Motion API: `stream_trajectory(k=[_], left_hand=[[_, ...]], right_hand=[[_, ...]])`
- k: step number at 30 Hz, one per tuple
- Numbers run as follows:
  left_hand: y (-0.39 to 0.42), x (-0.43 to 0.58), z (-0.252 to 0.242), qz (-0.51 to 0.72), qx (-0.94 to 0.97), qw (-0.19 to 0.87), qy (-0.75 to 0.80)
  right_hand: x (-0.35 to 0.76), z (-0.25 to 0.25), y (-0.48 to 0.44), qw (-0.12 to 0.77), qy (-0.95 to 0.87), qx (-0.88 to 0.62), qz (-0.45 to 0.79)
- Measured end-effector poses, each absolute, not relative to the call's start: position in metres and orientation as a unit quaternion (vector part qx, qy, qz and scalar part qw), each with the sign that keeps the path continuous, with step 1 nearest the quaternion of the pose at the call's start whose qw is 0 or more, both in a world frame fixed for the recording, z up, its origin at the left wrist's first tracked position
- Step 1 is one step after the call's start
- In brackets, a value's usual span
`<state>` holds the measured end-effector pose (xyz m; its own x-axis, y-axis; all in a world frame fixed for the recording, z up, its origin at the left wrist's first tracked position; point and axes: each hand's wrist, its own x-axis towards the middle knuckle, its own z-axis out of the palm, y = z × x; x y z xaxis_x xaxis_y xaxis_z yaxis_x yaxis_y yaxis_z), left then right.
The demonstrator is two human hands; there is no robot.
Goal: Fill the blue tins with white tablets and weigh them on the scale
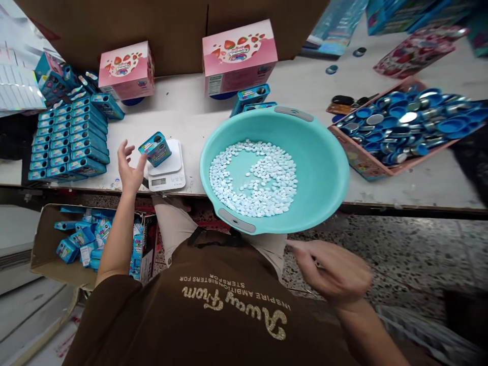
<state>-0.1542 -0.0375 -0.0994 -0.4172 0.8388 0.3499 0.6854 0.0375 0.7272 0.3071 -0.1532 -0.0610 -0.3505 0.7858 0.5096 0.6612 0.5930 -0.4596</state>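
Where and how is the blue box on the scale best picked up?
Probably by pinching its opposite long sides, coming from the left, where the open left hand is. The blue box stands narrow and flat-sided on the scale; this leaves the dark round spot on top uncovered.

The table (179,112) is brightly lit; the floor (412,246), dimmer; the right hand (331,272), blurred; the edges, stretched.

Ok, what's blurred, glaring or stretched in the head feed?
In the head view, the right hand is smeared, probably by motion, while the left hand looks sharper; the strawberry-print bag is soft; metal lids show bright glints; wide-angle distortion seems to stretch things near the right edge.
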Motion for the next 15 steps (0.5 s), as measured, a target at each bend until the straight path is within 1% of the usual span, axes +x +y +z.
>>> stream_trajectory(k=[2, 5, 10, 15], left_hand=[[-0.053, -0.165, -0.109, 0.472, 0.477, 0.066, 0.738], [-0.073, -0.180, -0.129, 0.495, 0.399, 0.051, 0.770], [-0.082, -0.191, -0.157, 0.547, 0.261, 0.101, 0.789], [-0.080, -0.187, -0.168, 0.580, 0.225, 0.066, 0.780]], right_hand=[[0.313, -0.058, -0.138, 0.371, -0.813, -0.448, 0.027], [0.317, -0.062, -0.116, 0.371, -0.805, -0.463, -0.001], [0.313, -0.071, -0.101, 0.352, -0.789, -0.503, 0.026], [0.303, -0.074, -0.101, 0.342, -0.781, -0.519, 0.063]])
